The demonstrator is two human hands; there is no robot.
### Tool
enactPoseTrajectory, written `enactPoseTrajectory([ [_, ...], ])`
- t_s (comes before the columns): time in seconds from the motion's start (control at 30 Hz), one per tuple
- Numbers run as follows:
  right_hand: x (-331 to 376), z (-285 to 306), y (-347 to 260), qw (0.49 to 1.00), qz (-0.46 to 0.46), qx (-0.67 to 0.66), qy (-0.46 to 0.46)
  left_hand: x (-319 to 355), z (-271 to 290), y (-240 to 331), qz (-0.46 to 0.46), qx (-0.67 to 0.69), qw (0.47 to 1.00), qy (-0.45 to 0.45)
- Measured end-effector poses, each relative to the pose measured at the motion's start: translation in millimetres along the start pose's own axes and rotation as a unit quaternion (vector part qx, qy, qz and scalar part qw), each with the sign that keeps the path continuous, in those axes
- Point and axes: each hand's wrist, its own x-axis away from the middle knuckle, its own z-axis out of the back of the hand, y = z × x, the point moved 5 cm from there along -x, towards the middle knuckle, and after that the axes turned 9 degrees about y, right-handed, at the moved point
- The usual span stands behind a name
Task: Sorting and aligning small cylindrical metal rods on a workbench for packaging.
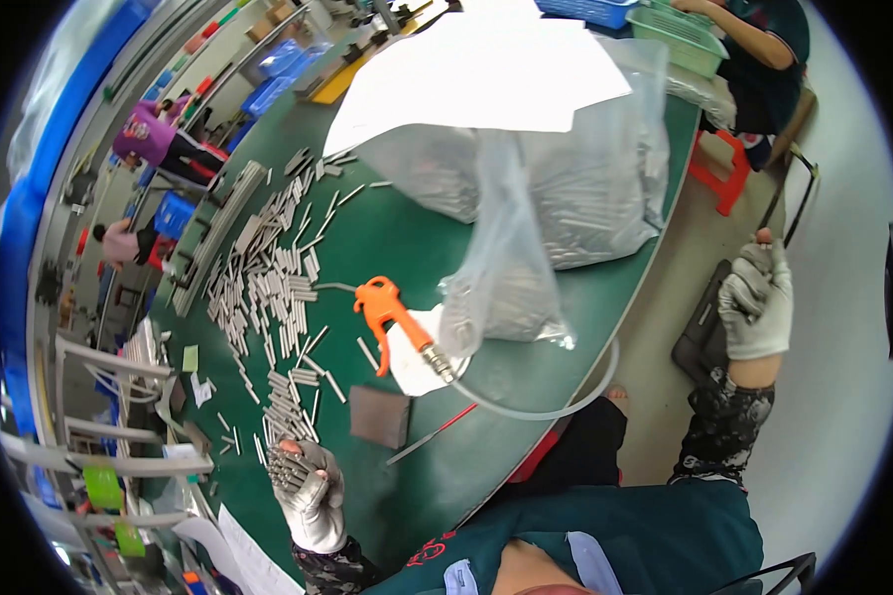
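Note:
My left hand [311, 493], in a white glove with grey, soiled fingers, is at the near left of the green table. Its fingers are curled at the near end of a pile of short grey metal bars [288, 297]; what they hold, if anything, is hidden. My right hand [757, 300], gloved the same way with bare fingertips, is raised off to the right of the table, its fingers folded in. A thin dark loop [802, 198] appears just above it; I cannot tell whether the hand touches it.
An orange air gun [382, 312] with a clear hose lies mid-table. Near it are a brown block [379, 416] and a thin red-handled tool [437, 432]. Plastic bags of metal pieces [595, 208] stand behind under white sheets [486, 74]. A co-worker [764, 50] sits by a green basket [680, 40].

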Motion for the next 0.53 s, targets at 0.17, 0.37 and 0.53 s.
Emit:
enactPoseTrajectory([
  [0.17, -37, 61, -36, 0.968, -0.027, -0.021, 0.250, -3, -107, 19, -0.013, -0.011, 0.995, -0.096],
  [0.37, -52, 77, -116, 0.941, -0.035, 0.041, 0.335, 13, -248, 13, 0.077, 0.020, 0.972, -0.220],
  [0.53, -71, 40, -166, 0.939, -0.037, 0.103, 0.326, 14, -317, -3, 0.147, 0.002, 0.964, -0.223],
])
